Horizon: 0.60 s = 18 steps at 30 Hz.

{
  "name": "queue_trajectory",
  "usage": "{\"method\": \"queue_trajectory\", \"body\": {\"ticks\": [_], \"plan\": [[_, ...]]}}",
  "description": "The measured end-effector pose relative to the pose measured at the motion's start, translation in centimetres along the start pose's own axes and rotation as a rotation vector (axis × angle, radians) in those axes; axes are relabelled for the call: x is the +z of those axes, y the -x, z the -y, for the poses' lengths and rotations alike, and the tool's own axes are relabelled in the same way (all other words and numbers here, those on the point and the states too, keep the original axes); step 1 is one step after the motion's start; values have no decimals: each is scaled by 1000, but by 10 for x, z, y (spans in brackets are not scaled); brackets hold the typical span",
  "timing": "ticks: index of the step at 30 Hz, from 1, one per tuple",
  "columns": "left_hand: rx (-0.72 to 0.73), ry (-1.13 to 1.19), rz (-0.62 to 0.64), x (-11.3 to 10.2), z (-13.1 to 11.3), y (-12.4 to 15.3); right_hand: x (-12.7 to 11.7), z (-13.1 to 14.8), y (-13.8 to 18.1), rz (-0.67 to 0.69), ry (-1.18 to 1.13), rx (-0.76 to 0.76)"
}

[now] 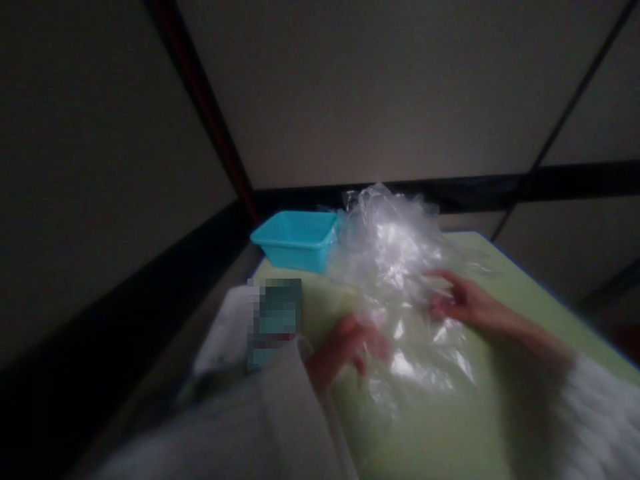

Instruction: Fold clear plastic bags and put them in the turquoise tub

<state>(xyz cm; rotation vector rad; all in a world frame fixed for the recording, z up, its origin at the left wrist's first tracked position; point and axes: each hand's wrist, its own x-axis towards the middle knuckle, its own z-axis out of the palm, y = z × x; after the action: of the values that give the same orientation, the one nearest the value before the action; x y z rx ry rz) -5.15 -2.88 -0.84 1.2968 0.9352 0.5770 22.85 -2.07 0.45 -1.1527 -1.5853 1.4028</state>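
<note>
A heap of clear, crumpled plastic bags (395, 267) lies on a pale green table (530, 293). My left hand (347, 347) rests at the heap's near left edge, fingers curled down onto the plastic. My right hand (463, 300) lies on the heap's right side, fingers bent and touching the film. Motion blur hides whether either hand pinches a sheet. Both arms wear white sleeves.
A turquoise plastic tub (295, 240) stands at the table's far left corner, touching the plastic heap. A teal, pixelated object (277, 320) lies on something white at the left edge. Pale partition walls with dark frames enclose the table on the left and behind.
</note>
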Motion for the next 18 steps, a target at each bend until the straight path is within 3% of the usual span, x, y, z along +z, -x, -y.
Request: {"method": "queue_trajectory", "body": {"ticks": [6,12,16,18], "plan": [[23,-17,-26,5,-7,7,1,-4,0,16,100,23],[66,-40,-179,4,0,3,-5,-2,4,11,264,-64],[77,-32,-215,2,5,2,-14,-9,4,4,583,-137],[88,-34,-216,3,6,2,-16,-11,2,-131,806,-175]]}}
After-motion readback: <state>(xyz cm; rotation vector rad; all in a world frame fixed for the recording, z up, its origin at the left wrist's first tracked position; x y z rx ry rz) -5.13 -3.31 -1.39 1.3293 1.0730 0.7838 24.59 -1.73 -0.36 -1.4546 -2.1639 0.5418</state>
